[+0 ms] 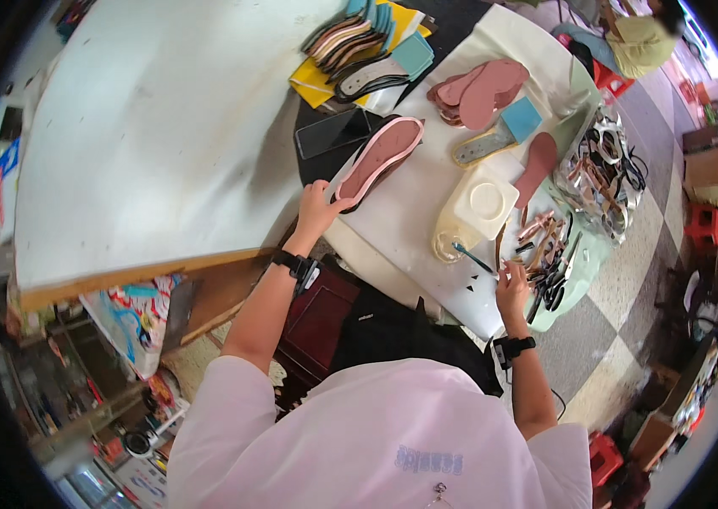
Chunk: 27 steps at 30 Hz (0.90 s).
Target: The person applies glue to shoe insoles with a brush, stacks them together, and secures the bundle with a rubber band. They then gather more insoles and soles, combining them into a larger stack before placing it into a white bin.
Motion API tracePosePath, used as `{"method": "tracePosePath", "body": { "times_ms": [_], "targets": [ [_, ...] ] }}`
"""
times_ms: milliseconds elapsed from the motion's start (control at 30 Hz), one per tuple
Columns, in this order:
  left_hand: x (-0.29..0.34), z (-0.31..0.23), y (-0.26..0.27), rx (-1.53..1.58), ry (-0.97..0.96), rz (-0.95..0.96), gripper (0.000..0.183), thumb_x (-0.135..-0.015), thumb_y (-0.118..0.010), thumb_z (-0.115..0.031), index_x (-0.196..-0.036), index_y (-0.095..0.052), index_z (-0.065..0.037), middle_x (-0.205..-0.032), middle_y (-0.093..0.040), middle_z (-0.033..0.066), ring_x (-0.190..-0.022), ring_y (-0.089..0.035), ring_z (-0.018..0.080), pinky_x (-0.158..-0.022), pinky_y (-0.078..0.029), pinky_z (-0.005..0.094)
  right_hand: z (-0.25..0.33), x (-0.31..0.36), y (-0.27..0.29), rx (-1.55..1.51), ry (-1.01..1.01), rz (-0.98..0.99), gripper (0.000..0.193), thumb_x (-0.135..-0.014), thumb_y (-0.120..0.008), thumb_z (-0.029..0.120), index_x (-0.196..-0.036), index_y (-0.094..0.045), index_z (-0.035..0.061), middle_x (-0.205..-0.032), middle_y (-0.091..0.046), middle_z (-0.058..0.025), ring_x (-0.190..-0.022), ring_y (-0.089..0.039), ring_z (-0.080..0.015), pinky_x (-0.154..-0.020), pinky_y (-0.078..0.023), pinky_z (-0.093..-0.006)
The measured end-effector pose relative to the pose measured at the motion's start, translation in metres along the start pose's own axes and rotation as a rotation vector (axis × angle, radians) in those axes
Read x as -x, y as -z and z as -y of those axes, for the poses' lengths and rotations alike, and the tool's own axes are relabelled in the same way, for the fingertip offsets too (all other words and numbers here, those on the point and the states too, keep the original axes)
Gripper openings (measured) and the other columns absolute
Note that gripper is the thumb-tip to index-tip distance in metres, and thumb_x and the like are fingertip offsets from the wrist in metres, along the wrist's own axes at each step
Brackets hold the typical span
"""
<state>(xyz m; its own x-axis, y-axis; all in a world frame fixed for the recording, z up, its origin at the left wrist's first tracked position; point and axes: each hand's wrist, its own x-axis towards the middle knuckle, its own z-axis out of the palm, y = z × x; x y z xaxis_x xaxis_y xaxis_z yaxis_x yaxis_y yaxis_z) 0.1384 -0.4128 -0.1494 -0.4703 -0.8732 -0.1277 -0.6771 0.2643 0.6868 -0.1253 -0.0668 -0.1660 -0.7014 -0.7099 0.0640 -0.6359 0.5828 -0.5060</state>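
My left hand [318,210] grips one end of a dusty-pink shoe sole [382,159] with a paler pink rim, thumb on its edge. The sole lies tilted over the edge of a dark mat, beside a black phone [335,132]. Between the fingers of my right hand [512,293] is the handle end of a thin teal brush [476,258]. Its other end reaches into the open mouth of a cream plastic jug [486,202] lying on the white work board; the bristles are hidden. Small black scraps [472,282] lie near the brush.
Pink insoles [479,89] and a pile of layered soles [350,42] lie at the back. Scissors [555,293] and loose straps [537,229] sit beside my right hand. A plastic bag of straps [605,174] is farther right. A person in yellow [643,44] sits at the far right.
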Motion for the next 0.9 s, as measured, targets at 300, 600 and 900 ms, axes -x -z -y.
{"method": "tracePosePath", "body": {
  "times_ms": [300, 600, 900],
  "targets": [
    [-0.05, 0.007, -0.028, -0.115, 0.062, 0.167, 0.073, -0.055, -0.08, -0.025, -0.111, -0.041, 0.001, -0.105, -0.046, 0.0228, -0.095, -0.048, 0.0404, -0.082, -0.042, 0.0439, 0.034, -0.003, -0.012, -0.07, -0.203, -0.031, 0.018, -0.078, -0.057, -0.002, -0.096, -0.057, 0.0, -0.08, -0.056, -0.0131, -0.066, -0.056, -0.0285, -0.056, -0.044, -0.035],
    [-0.052, 0.001, -0.035, -0.005, 0.038, 0.21, 0.067, -0.058, -0.073, -0.014, -0.113, -0.037, 0.0, -0.107, -0.044, 0.023, -0.095, -0.048, 0.0397, -0.082, -0.041, 0.0436, 0.067, 0.014, -0.009, 0.012, -0.402, -0.086, 0.018, -0.08, -0.057, -0.001, -0.097, -0.058, 0.0001, -0.078, -0.055, -0.011, -0.054, -0.049, -0.0215, -0.047, -0.039, -0.0312],
    [-0.066, -0.018, -0.026, -0.119, 0.138, 0.386, 0.069, -0.057, -0.075, -0.02, -0.113, -0.039, -0.002, -0.106, -0.054, 0.0204, -0.097, -0.054, 0.0371, -0.079, -0.044, 0.0426, 0.079, 0.042, -0.007, 0.032, -0.619, -0.235, 0.016, -0.079, -0.058, 0.002, -0.096, -0.058, 0.0017, -0.08, -0.058, -0.01, -0.06, -0.053, -0.0221, -0.054, -0.042, -0.0324]
  ]
}}
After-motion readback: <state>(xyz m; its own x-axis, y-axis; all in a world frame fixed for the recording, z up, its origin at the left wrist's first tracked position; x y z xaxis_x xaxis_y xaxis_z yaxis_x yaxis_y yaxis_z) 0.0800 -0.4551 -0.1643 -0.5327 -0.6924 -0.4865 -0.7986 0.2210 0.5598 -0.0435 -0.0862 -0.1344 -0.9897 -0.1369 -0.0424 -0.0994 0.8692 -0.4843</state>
